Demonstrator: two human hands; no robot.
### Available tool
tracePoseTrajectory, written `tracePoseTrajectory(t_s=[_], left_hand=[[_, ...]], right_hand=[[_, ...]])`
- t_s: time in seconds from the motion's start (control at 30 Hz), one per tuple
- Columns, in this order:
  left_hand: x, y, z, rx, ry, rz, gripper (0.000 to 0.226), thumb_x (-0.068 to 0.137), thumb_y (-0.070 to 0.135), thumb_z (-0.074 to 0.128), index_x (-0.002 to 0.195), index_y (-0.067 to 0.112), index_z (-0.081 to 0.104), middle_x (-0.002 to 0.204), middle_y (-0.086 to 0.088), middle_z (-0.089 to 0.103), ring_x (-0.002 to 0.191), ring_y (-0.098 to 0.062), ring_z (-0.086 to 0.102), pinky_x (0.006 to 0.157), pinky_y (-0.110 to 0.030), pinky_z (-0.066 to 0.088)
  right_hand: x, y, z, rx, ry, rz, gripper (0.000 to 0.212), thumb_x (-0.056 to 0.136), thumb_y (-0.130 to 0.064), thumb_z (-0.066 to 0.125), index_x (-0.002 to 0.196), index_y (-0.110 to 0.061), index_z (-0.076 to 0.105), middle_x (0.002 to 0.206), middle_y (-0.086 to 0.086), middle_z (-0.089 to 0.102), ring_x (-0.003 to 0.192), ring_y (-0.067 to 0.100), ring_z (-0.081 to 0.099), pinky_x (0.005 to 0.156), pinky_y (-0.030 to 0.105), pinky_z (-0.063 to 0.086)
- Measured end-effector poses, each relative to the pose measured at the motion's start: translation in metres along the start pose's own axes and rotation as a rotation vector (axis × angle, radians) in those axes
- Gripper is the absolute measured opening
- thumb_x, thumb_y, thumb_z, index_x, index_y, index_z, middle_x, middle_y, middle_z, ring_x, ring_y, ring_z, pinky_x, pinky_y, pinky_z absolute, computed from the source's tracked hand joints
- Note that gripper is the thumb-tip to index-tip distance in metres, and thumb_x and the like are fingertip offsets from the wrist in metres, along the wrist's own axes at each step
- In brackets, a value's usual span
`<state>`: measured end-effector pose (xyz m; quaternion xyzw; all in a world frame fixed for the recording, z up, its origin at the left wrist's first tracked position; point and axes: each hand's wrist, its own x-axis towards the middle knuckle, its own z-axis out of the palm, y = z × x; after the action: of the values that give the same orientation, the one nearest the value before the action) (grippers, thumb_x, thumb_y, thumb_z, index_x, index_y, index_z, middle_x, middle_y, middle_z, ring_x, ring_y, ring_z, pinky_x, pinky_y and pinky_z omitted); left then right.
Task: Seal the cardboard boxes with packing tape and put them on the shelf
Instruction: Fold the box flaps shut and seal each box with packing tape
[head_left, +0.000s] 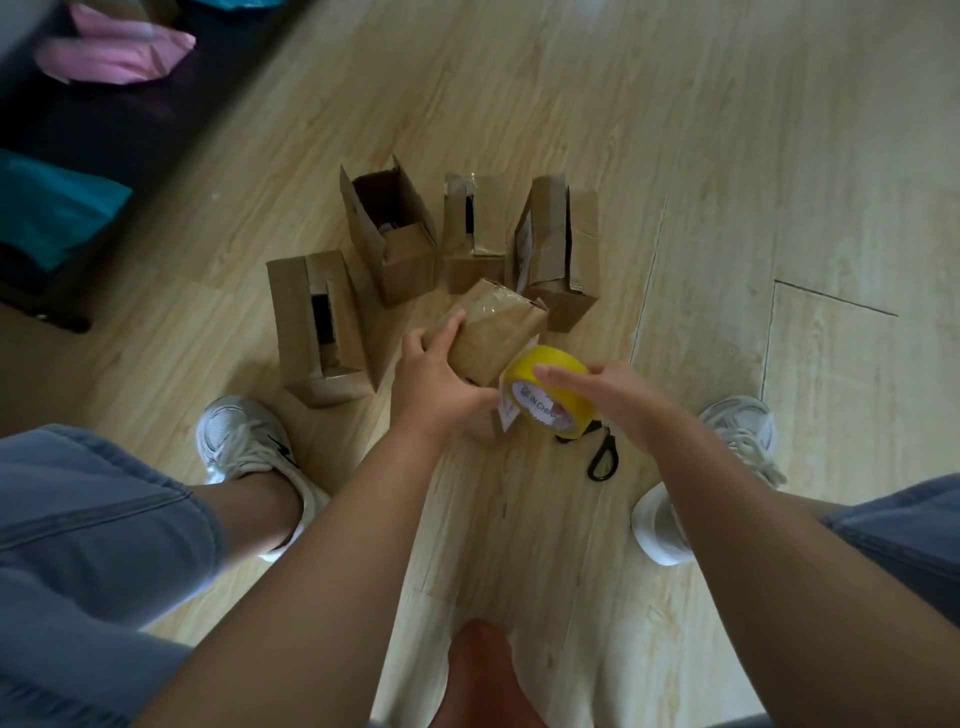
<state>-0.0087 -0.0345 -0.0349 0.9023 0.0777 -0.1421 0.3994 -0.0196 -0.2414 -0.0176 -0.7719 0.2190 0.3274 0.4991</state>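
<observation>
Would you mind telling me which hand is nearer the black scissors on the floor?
Right. The right hand, gripping the yellow tape roll, is just over the scissors; the left hand holds the box further left.

Matt brown cardboard boxes (389, 228); glossy yellow tape roll (545, 395); pale wood-grain floor (727, 156), slight sheen.

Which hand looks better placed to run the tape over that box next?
The right hand, probably: it holds the yellow tape roll right beside the box, while the left hand grips and steadies that box.
</observation>
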Motion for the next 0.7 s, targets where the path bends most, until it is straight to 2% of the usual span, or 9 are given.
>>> tracePoseTrajectory(t_s=[0.1, 0.17, 0.23, 0.3, 0.33, 0.43, 0.5, 0.6, 0.7], left_hand=[[0.015, 0.010, -0.006, -0.127, -0.077, -0.047, 0.091, 0.066, 0.023, 0.085, 0.145, 0.039, 0.043, 0.130, 0.005, 0.031, 0.110, -0.011, 0.039, 0.087, -0.024, 0.038], [0.023, 0.009, -0.007, -0.192, -0.111, -0.102, 0.088, 0.065, 0.022, 0.087, 0.143, 0.037, 0.048, 0.130, 0.002, 0.033, 0.111, -0.012, 0.039, 0.091, -0.026, 0.039], [0.029, 0.006, -0.009, -0.281, -0.120, -0.160, 0.092, 0.054, 0.026, 0.090, 0.138, 0.038, 0.054, 0.132, 0.001, 0.039, 0.116, -0.014, 0.045, 0.101, -0.032, 0.045], [0.035, 0.000, -0.009, -0.363, -0.118, -0.188, 0.099, 0.039, 0.036, 0.090, 0.133, 0.041, 0.058, 0.133, -0.001, 0.046, 0.119, -0.019, 0.053, 0.102, -0.041, 0.049], [0.036, -0.004, -0.009, -0.389, -0.123, -0.202, 0.101, 0.035, 0.039, 0.089, 0.131, 0.042, 0.058, 0.134, -0.001, 0.047, 0.119, -0.021, 0.054, 0.101, -0.043, 0.050], [0.036, -0.010, -0.012, -0.466, -0.142, -0.235, 0.099, 0.040, 0.032, 0.092, 0.133, 0.042, 0.058, 0.132, 0.001, 0.044, 0.120, -0.023, 0.053, 0.101, -0.044, 0.051], [0.033, -0.012, -0.014, -0.533, -0.149, -0.253, 0.093, 0.050, 0.019, 0.092, 0.134, 0.040, 0.058, 0.127, 0.003, 0.044, 0.118, -0.022, 0.054, 0.101, -0.043, 0.051], [0.028, -0.016, -0.016, -0.659, -0.168, -0.303, 0.088, 0.065, 0.002, 0.085, 0.141, 0.032, 0.052, 0.115, 0.006, 0.055, 0.105, -0.015, 0.061, 0.097, -0.037, 0.054], [0.025, -0.020, -0.015, -0.714, -0.182, -0.304, 0.091, 0.067, -0.004, 0.083, 0.144, 0.031, 0.050, 0.123, 0.002, 0.055, 0.107, -0.015, 0.062, 0.093, -0.032, 0.055]], right_hand=[[-0.001, -0.007, -0.010, 0.039, 0.008, -0.023, 0.095, 0.047, -0.083, 0.068, 0.112, -0.014, 0.070, 0.101, 0.002, 0.075, 0.097, 0.019, 0.069, 0.089, 0.033, 0.052], [0.001, -0.006, -0.016, 0.105, 0.003, -0.037, 0.101, 0.045, -0.089, 0.072, 0.117, -0.018, 0.070, 0.109, 0.002, 0.074, 0.108, 0.023, 0.068, 0.104, 0.045, 0.048], [0.002, -0.004, -0.019, 0.188, -0.028, -0.052, 0.104, 0.046, -0.088, 0.075, 0.125, -0.020, 0.066, 0.121, 0.001, 0.071, 0.119, 0.022, 0.063, 0.113, 0.048, 0.041], [-0.001, -0.010, -0.016, 0.202, -0.031, -0.076, 0.100, 0.051, -0.085, 0.075, 0.127, -0.021, 0.064, 0.127, -0.001, 0.067, 0.123, 0.020, 0.059, 0.115, 0.045, 0.038], [-0.006, -0.017, -0.013, 0.173, -0.015, -0.096, 0.086, 0.059, -0.081, 0.074, 0.122, -0.023, 0.065, 0.125, -0.002, 0.066, 0.121, 0.019, 0.058, 0.114, 0.044, 0.038], [-0.010, -0.028, -0.011, 0.101, 0.050, -0.129, 0.046, 0.084, -0.061, 0.066, 0.113, -0.026, 0.065, 0.105, -0.009, 0.064, 0.101, 0.009, 0.059, 0.098, 0.034, 0.042], [-0.009, -0.032, -0.012, 0.050, 0.100, -0.122, 0.046, 0.085, -0.058, 0.067, 0.108, -0.019, 0.070, 0.096, -0.009, 0.066, 0.088, 0.005, 0.060, 0.087, 0.030, 0.045], [-0.003, -0.024, -0.004, -0.189, 0.142, -0.080, 0.055, 0.084, -0.062, 0.068, 0.092, -0.008, 0.074, 0.080, 0.009, 0.069, 0.068, 0.013, 0.061, 0.064, 0.028, 0.047], [-0.004, -0.005, 0.008, -0.255, 0.180, 0.011, 0.060, 0.082, -0.066, 0.067, 0.084, -0.005, 0.072, 0.081, 0.017, 0.071, 0.061, 0.015, 0.059, 0.057, 0.028, 0.045]])
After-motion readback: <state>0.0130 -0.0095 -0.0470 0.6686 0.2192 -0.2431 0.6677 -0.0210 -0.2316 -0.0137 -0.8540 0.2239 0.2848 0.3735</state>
